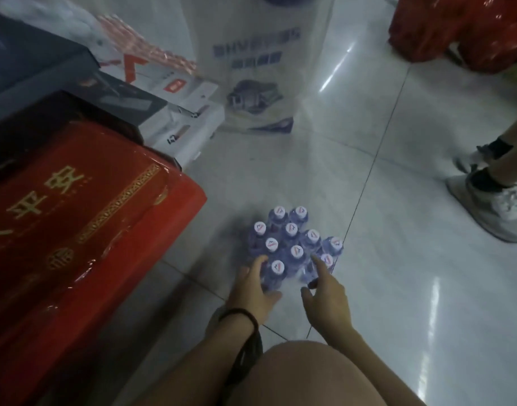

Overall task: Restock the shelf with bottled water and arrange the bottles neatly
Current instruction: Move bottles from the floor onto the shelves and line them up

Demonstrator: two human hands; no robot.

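While both hands (256, 285) touch them, ten bottles (292, 247) stand.

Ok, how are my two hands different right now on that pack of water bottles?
The left hand lies against the near-left side of the bottle pack, fingers curled round a bottle; the right hand is open, forefinger stretched toward the near-right bottles. The left wrist wears a dark band; the right wrist is bare. Both reach down to the pack's near edge on the tiled floor.
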